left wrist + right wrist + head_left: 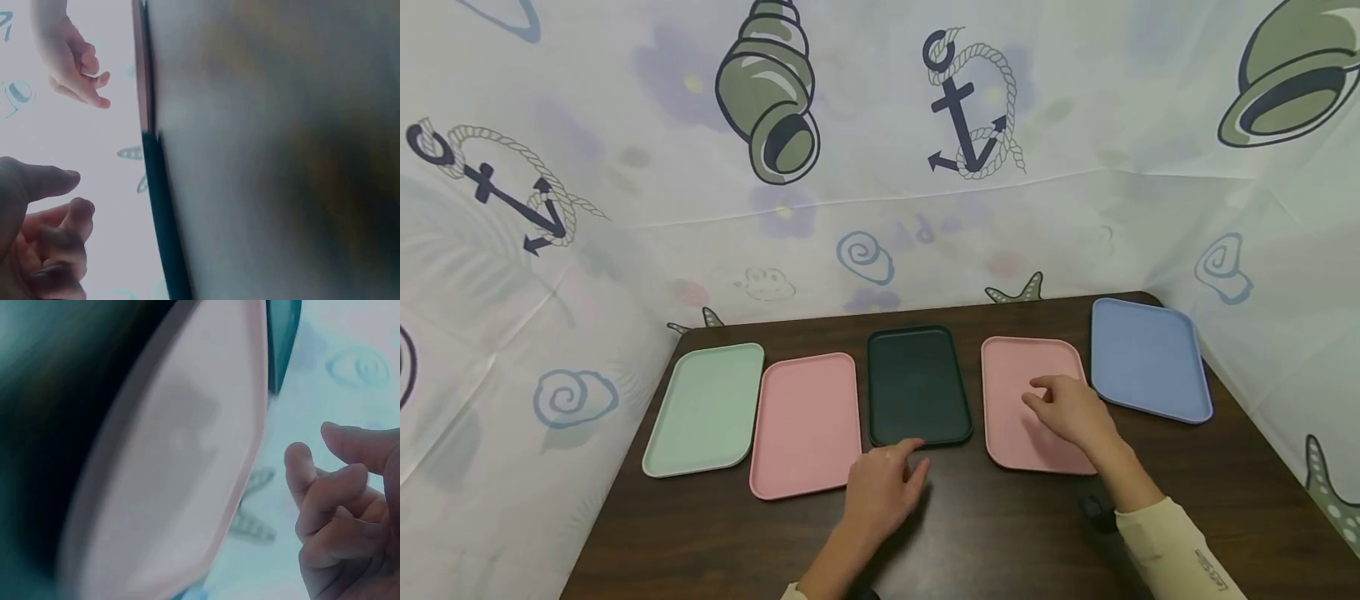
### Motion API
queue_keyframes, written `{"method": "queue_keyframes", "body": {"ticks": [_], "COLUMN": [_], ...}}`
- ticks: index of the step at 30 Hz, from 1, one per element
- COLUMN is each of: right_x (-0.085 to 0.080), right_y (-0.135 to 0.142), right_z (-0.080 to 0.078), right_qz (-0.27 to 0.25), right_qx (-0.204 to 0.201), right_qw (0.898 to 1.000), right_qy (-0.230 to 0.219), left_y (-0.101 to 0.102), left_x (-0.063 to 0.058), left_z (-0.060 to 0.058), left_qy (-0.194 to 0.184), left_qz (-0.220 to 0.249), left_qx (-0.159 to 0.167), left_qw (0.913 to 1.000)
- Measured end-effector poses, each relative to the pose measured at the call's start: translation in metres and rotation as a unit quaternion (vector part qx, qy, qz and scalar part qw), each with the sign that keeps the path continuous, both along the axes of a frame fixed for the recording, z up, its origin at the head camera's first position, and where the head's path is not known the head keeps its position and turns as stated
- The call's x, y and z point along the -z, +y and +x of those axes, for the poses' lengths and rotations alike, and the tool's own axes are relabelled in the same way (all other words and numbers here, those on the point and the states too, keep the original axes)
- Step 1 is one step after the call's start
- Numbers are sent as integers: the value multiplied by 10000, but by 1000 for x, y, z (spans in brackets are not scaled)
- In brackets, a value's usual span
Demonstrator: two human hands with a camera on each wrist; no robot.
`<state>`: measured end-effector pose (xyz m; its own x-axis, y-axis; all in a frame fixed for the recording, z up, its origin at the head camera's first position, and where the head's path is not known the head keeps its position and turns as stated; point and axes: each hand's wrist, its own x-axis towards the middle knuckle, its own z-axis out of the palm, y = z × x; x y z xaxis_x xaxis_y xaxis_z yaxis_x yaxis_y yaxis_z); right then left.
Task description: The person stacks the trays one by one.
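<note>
My left hand [883,493] hovers by the near edge of the dark green tray [919,385], close to the right side of the left pink tray [807,425]. Its thumb and forefinger stand apart, and nothing is between them in the left wrist view. Over the right pink tray [1011,408] is my right hand [1070,410], casting a shadow on it. In the right wrist view, that hand's fingers [331,494] are loosely bent, hold nothing and stay apart from the tray.
At the left end of the dark brown table [722,533] lies a light green tray [706,408]. A blue tray [1150,360] sits at the far right, slightly turned. White cloth [880,183] printed with shells and anchors rises behind the table and at both sides.
</note>
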<state>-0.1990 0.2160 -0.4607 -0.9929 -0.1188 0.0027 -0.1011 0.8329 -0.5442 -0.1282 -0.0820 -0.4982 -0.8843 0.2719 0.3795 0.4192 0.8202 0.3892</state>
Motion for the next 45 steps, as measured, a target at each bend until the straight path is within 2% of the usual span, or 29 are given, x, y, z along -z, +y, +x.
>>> {"method": "queue_keyframes", "body": {"ticks": [3, 5, 10, 15, 22, 26, 31, 35, 42, 45], "right_x": [2, 4, 9, 14, 27, 32, 36, 40, 45, 47], "right_y": [28, 47, 80, 90, 86, 83, 78, 76, 76, 76], "right_z": [17, 28, 47, 53, 55, 55, 56, 58, 59, 59], "right_qz": [146, 251, 426, 272, -504, -731, -866, -935, -1382, -1600], "right_qx": [304, 507, 880, 888, 765, 829, 853, 909, 1051, 1076], "right_qw": [9994, 9982, 9935, 9914, 9851, 9822, 9813, 9809, 9744, 9712], "right_qy": [-84, -201, -587, -919, -1455, -1521, -1496, -1445, -1425, -1399], "left_y": [12, 19, 35, 55, 79, 87, 92, 95, 101, 101], "left_x": [2, 3, 3, 5, 7, 7, 10, 16, 25, 26], "left_z": [2, 3, 2, -3, -8, -11, -15, -16, -18, -21], "left_qy": [-274, -598, -1335, -1491, -1919, -2158, -2198, -2146, -1957, -1870], "left_qz": [-24, -24, -192, -229, -191, -119, 37, 412, 941, 1018], "left_qx": [319, 515, 784, 655, 451, 318, 299, 372, -7, -32], "left_qw": [9991, 9969, 9878, 9864, 9802, 9759, 9751, 9751, 9761, 9771]}}
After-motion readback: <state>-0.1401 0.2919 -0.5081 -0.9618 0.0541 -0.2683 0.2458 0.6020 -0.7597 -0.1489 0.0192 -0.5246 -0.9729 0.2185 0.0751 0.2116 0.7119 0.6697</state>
